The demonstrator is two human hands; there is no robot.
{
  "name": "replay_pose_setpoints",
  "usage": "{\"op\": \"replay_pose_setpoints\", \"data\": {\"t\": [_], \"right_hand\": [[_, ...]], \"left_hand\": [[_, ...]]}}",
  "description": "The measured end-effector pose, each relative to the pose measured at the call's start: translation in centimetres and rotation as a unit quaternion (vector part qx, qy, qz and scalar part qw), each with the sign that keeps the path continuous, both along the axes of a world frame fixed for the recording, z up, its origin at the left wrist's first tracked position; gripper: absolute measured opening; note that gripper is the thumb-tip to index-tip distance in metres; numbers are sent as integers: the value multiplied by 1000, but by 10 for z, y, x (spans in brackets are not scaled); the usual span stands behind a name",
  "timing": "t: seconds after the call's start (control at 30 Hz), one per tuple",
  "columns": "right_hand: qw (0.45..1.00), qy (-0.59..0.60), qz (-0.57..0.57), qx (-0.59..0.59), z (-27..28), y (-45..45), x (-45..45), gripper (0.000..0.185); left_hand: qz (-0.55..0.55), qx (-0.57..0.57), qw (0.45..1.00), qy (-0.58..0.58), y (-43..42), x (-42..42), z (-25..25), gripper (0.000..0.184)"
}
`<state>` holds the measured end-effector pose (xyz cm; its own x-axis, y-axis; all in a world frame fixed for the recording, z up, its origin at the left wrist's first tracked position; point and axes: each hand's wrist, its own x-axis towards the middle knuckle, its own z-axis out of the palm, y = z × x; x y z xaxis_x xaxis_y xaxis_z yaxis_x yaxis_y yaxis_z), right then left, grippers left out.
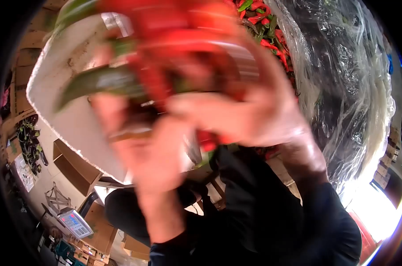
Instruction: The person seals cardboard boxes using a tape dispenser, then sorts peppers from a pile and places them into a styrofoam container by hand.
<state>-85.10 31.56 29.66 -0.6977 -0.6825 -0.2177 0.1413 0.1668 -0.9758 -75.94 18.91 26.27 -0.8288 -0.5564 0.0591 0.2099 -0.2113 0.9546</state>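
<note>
A bunch of red and green peppers (165, 40) fills the upper middle of the head view, smeared by motion and close to the camera. My right hand (254, 115) is closed round the bunch from the right, thumb across the near side. Lower and to the left, my left hand (154, 150) also grips peppers, with a long green one jutting out leftward above it. Behind the hands stands a white foam box (59, 115), its inner wall partly hidden by the peppers. More red and green peppers (272, 35) lie in a heap beyond my right hand.
Crumpled clear plastic sheeting (343, 80) borders the heap on the right. At lower left are a digital scale display (75, 223), an open cardboard box (72, 166) and a cluster of dark green produce (30, 144). My dark-clothed legs (258, 186) are below.
</note>
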Motion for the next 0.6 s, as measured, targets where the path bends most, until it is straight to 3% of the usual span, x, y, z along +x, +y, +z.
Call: {"op": "replay_pose_setpoints", "data": {"t": [0.1,0.13,0.2,0.23,0.27,0.37,0.4,0.47,0.53,0.6], "right_hand": [[989,74,127,1,17,-66,9,55],[986,45,157,-13,18,-73,9,57],[985,-12,173,-16,14,-79,4,56],[986,-40,159,-7,9,-77,-1,53],[996,-29,83,-35,-22,-72,-3,46],[988,27,-150,32,-104,-24,-34,26],[978,9,-143,150,-150,-10,-41,20],[962,-63,-119,239,-231,7,-27,26],[945,19,-126,301,-292,1,-5,36],[901,105,-84,411,-310,-21,6,45]], "left_hand": [[22,-38,998,-49,-77,41,31,70],[73,-52,993,-78,-88,47,31,69],[69,-30,967,-244,-132,80,11,74],[25,-84,956,-280,-136,82,8,74],[-22,-135,939,-315,-139,85,3,75],[-47,-215,863,-454,-167,121,-25,75],[-34,-180,874,-451,-168,122,-29,73],[-10,-112,891,-440,-168,117,-34,68],[-10,-156,907,-391,-161,103,-31,61],[-17,-196,914,-354,-156,89,-27,59]]}}
